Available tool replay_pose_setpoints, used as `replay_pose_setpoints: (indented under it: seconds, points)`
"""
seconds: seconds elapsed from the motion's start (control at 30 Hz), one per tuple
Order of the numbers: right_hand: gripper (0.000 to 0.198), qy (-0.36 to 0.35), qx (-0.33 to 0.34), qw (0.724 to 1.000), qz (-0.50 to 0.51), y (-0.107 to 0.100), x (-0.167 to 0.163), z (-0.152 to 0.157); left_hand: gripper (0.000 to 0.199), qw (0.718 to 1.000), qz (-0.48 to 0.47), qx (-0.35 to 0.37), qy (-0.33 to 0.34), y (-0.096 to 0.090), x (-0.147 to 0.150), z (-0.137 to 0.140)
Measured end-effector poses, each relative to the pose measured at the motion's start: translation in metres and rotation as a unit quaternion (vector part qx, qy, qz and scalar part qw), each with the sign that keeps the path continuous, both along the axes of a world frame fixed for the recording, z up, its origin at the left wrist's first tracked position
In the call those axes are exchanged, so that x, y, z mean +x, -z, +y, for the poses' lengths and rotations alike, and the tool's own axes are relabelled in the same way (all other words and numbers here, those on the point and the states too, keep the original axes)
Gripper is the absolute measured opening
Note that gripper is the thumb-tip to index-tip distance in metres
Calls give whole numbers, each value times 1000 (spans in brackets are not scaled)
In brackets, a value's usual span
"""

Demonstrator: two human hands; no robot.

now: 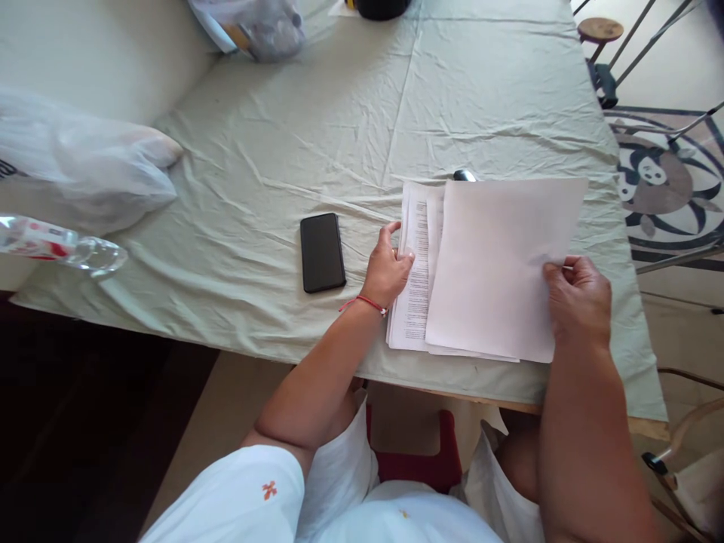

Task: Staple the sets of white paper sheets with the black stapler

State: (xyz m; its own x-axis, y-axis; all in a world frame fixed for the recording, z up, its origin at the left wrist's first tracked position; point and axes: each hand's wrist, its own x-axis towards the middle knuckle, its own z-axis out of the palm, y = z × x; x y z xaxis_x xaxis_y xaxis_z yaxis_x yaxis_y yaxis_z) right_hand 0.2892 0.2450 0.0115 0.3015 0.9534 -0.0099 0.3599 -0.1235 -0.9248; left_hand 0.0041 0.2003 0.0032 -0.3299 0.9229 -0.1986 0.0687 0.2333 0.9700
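Observation:
A stack of printed sheets (417,302) lies near the table's front edge. Over its right part is a blank white sheet of paper (498,264), covering most of the print below. My left hand (388,268), with a red string bracelet at the wrist, grips the left edge of the stack, thumb on top. My right hand (580,298) pinches the right edge of the blank sheet between thumb and fingers. To the left of my left hand lies a black smartphone (323,253), screen dark. A small dark, shiny object (464,175) peeks out behind the papers.
A pale green cloth (339,143) with wrinkles covers the table. At the left are a plastic bottle (62,245) on its side and a white plastic bag (84,166). Another filled bag (265,30) and a black object (382,6) stand at the far side. Metal-legged furniture (650,38) is beyond the right edge.

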Motion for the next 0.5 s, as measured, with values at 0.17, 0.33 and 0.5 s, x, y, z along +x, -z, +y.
replay_pose_setpoints:
  seconds: [0.17, 0.33, 0.5]
  points:
    - [14, 55, 29, 997, 35, 0, 5, 6, 80, 1000, -8, 8, 6, -4, 2, 0]
    - [20, 104, 89, 982, 131, 7, 12, 15, 83, 1000, -3, -11, -7, 1, 3, 4]
    - [26, 117, 81, 971, 193, 11, 13, 23, 91, 1000, -1, -3, 1, -2, 3, 2]
